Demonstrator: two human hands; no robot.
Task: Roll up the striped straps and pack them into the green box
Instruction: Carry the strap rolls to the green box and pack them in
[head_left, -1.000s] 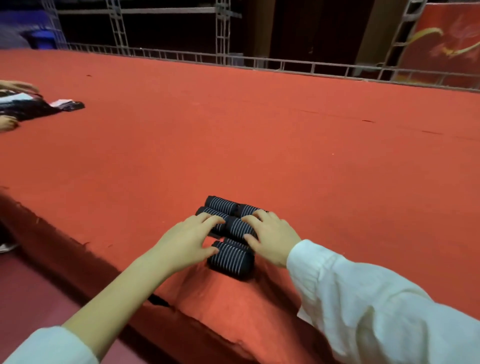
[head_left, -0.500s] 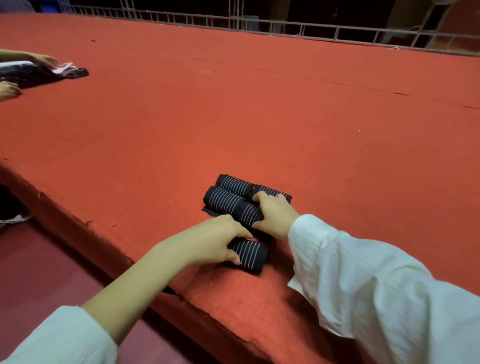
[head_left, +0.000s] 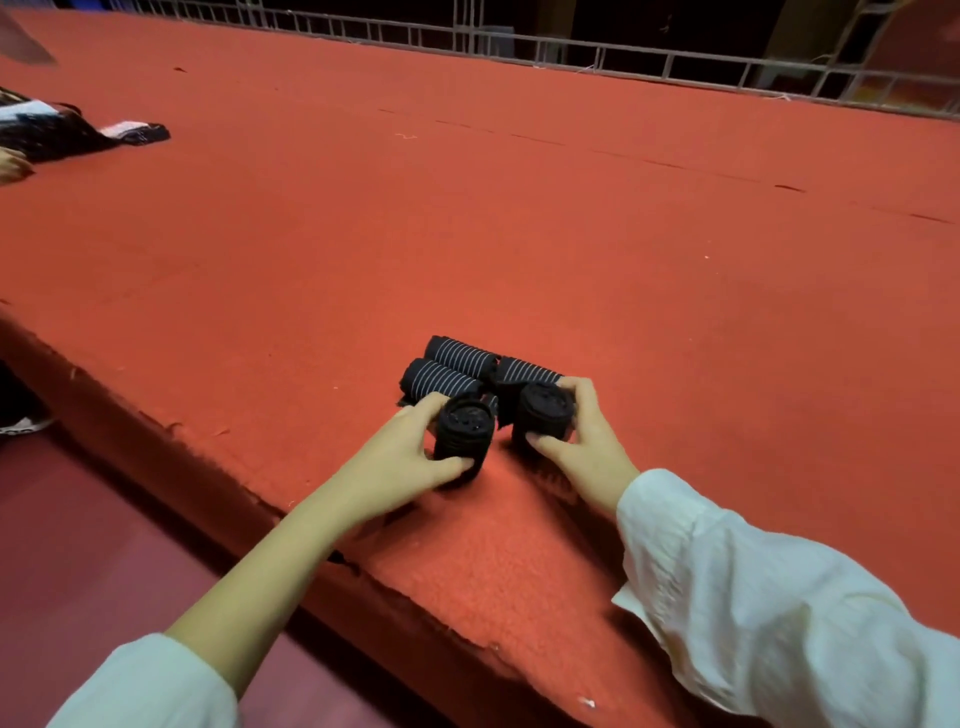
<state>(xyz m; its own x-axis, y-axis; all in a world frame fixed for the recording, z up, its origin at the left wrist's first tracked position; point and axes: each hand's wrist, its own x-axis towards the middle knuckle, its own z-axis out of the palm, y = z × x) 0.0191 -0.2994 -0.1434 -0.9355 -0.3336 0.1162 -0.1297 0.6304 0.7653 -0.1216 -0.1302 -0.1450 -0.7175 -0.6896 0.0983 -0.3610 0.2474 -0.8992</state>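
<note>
**Gripping one rolled strap in the left hand and another in the right hand, on a red bench**

Seen from the head camera, two arms reach forward over the near edge of a wide bench covered in red felt. The hands are apart, and each is clamped on its own roll.

The left roll stands on end with its dark spiral end facing up. The left thumb curls round its near side and the fingers wrap its far side. Just beside it, the right roll is also on end. The right thumb presses its near side and the fingers curl over its far right edge. A narrow gap separates the two rolls. Whether they rest on the felt or are lifted just clear of it cannot be told.

Directly behind them, three more rolled straps lie on their sides, dark with thin white stripes. The far roll and the middle roll lie touching along their length. The third roll lies to their right, just behind the right roll.

A white right sleeve reaches the wrist. The left sleeve is pushed up, leaving the forearm bare.

At the far left of the bench, well apart from the rolls, lies a heap of dark cloth, with another person's hand near it. A metal railing runs along the far edge of the bench. A dark red floor shows below its near edge.
</note>
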